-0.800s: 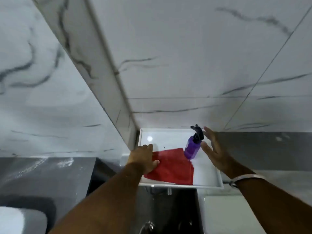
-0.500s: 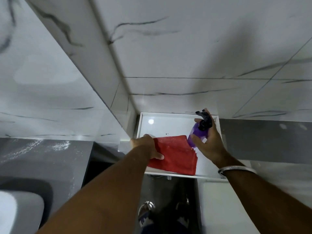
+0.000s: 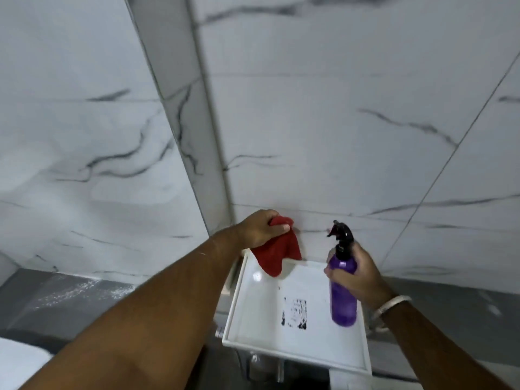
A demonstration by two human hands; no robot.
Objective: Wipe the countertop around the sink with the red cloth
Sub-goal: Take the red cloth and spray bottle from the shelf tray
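Cloth and bottle lifted off the tray; wiping not yet begun.

The red cloth (image 3: 277,250) is bunched in the closed left hand (image 3: 260,230), hanging above the white tray's (image 3: 295,351) 11 o'clock corner. The right hand (image 3: 356,277) is wrapped round the purple spray bottle (image 3: 343,294), raised at approx. 3 o'clock of the tray. Vs. 0.5 s ago: the cloth lay flat on the tray, bottle only just gripped. Tray now bare, bar a dark smudged patch. Supplies judged in hand; the grey bench (image 3: 70,302) at 9 o'clock is untouched.

Left hand (image 3: 260,228) grips red cloth (image 3: 277,253); right hand (image 3: 356,273) grips purple bottle (image 3: 343,298).
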